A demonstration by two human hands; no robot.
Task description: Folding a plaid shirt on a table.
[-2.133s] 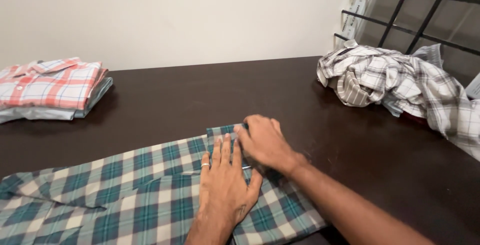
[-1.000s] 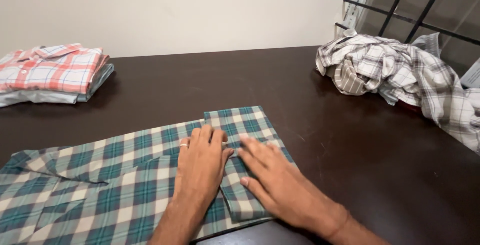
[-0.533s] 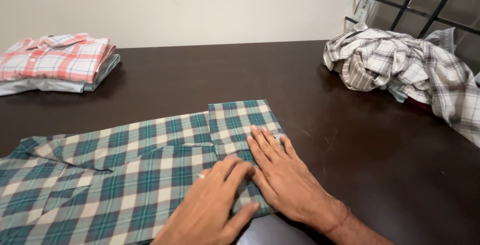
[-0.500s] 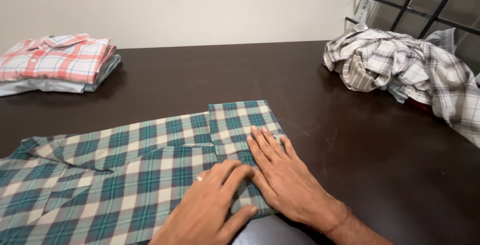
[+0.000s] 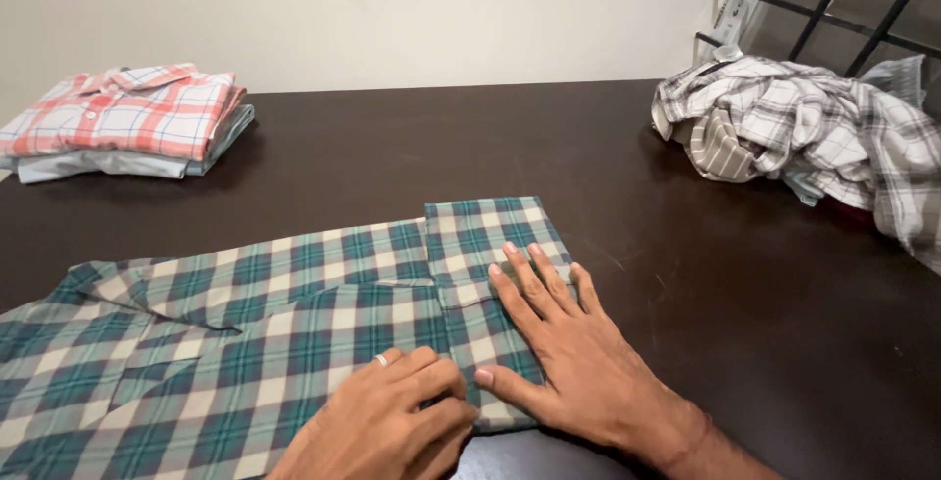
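A green and white checked shirt (image 5: 235, 333) lies flat on the dark wooden table (image 5: 412, 147), its right end folded over into a narrow band. My right hand (image 5: 569, 353) rests palm down on that folded band with the fingers spread. My left hand (image 5: 387, 426) sits beside it at the shirt's near edge, a ring on one finger, its fingers curled over the cloth; whether they pinch the edge I cannot tell.
A stack of folded shirts (image 5: 123, 122), red checked on top of pale blue, lies at the far left. A heap of crumpled grey and white checked shirts (image 5: 804, 137) fills the far right corner, below a black metal rack (image 5: 833, 0).
The right hand slid back from the fold's far end toward the near edge. The left hand drew back to the near edge and curled its fingers. The fold now lies flat.
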